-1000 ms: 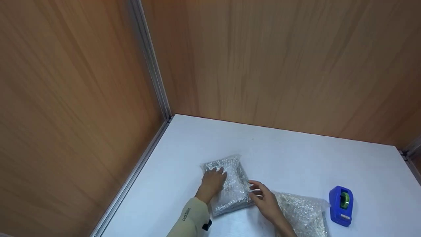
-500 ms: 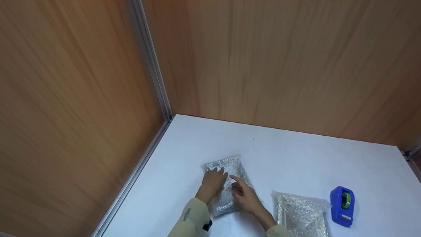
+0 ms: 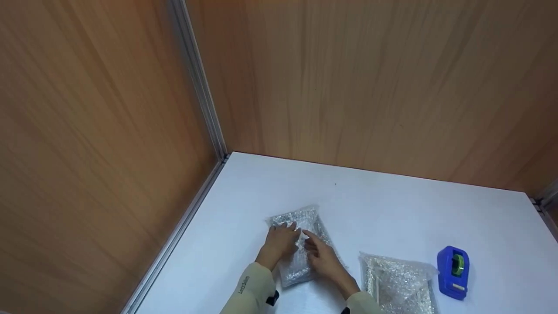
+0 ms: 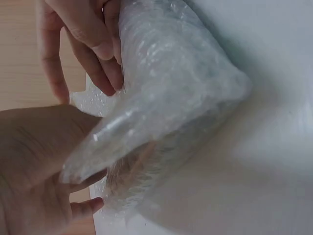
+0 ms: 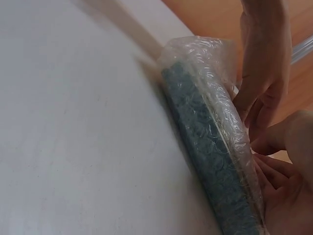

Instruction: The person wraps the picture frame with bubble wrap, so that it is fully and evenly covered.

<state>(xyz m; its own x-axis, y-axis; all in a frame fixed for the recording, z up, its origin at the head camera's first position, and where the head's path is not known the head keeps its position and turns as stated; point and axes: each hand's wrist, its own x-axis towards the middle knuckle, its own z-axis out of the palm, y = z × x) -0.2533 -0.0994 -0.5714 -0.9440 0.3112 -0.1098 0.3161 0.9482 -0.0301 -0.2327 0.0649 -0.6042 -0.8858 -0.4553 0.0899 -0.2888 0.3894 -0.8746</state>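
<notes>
A flat package in clear bubble wrap (image 3: pixel 298 270) lies on the white table in the head view, slightly turned. My left hand (image 3: pixel 282 240) rests on its top with fingers spread. From the right, my right hand (image 3: pixel 323 258) reaches over the package, its index finger stretched toward the left hand and touching the wrap. A loose bubble-wrap flap (image 4: pixel 105 142) stands up beside my left hand in the left wrist view. The right wrist view shows the package's bluish-green side (image 5: pixel 203 152) through the wrap. Some fingertips are hidden behind the wrap.
A second bubble-wrapped package (image 3: pixel 401 283), with a frame-like edge inside, lies to the right. Beside it stands a blue tape dispenser (image 3: pixel 453 272) with a green roll. Wood-grain panels (image 3: pixel 370 87) close off the back and left of the white table (image 3: pixel 392 209).
My right hand has moved left from the package's right edge onto its top, then stayed nearly still. My left hand has kept its place on the package.
</notes>
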